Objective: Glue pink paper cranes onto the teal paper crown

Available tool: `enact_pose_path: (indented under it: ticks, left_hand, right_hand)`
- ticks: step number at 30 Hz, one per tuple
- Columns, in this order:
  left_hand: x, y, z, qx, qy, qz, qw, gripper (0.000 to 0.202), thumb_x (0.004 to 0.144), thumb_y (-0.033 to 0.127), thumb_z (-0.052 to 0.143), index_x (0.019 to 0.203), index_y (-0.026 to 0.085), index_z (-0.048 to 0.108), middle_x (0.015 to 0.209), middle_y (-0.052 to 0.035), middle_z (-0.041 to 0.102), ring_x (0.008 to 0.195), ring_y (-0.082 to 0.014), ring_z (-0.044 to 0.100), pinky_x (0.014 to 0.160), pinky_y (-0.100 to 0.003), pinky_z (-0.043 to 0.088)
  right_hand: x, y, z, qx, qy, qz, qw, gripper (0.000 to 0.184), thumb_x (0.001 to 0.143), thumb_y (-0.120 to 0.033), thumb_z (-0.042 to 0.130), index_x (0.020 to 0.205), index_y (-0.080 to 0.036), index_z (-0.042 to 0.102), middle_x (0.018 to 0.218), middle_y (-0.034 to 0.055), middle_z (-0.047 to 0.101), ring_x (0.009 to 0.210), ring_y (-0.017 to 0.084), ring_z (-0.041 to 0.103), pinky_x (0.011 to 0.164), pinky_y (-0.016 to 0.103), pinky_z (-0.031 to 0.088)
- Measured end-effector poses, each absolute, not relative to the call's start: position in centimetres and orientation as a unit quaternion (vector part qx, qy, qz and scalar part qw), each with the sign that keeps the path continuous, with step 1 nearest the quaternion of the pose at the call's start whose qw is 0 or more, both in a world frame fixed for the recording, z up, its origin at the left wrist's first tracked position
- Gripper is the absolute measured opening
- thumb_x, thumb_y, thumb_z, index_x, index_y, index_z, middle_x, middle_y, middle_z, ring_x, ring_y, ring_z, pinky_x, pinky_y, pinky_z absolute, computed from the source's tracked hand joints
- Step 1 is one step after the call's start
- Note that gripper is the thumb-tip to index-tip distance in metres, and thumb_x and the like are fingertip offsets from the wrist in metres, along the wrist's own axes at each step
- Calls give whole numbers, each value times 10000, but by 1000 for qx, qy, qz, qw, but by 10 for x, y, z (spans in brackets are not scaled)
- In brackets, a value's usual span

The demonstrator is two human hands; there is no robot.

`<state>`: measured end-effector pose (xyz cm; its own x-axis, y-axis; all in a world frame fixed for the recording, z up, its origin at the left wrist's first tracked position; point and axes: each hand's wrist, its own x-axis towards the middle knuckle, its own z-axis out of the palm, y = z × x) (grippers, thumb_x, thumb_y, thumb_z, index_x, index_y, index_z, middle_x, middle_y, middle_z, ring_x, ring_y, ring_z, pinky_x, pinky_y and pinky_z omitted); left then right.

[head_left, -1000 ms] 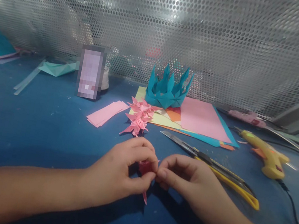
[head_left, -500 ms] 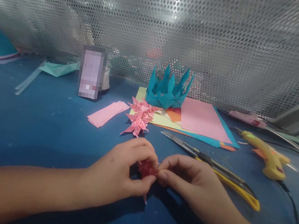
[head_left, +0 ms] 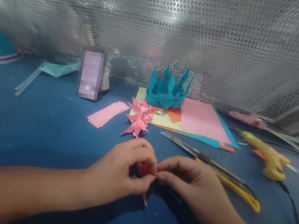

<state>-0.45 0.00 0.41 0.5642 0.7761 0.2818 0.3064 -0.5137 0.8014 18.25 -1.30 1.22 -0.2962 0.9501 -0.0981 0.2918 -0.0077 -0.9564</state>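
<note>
Hands barely shift from a second ago, left hand (head_left: 120, 172) and right hand (head_left: 192, 181) both keeping pinched shut on the pink paper fold (head_left: 145, 169) low over the blue table (head_left: 48, 129), so creasing seems unfinished.

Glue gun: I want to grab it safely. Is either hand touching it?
No, the glue gun lies apart on the table; left hand and right hand pinch pink paper.
</note>
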Motion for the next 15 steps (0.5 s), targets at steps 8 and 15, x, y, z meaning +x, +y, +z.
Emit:
enact_pose_path:
  ticks: [8,15]
  left_hand:
    - [-4,0,5,808,336,325,359,86,721,102,613,757,163,564,771,13,534,701,-85,512,655,-207,437]
    - [-2,-3,7,812,337,319,354,107,711,106,612,750,163,530,743,18,527,700,-90,505,649,-211,431]
  right_hand:
    - [188,-15,9,-441,-785,313,302,123,824,-199,556,755,-228,654,714,-26,698,635,110,631,603,202,459]
    - [181,-18,15,-482,-711,430,278,187,850,-264,498,697,-192,579,589,-28,567,550,98,530,523,195,404]
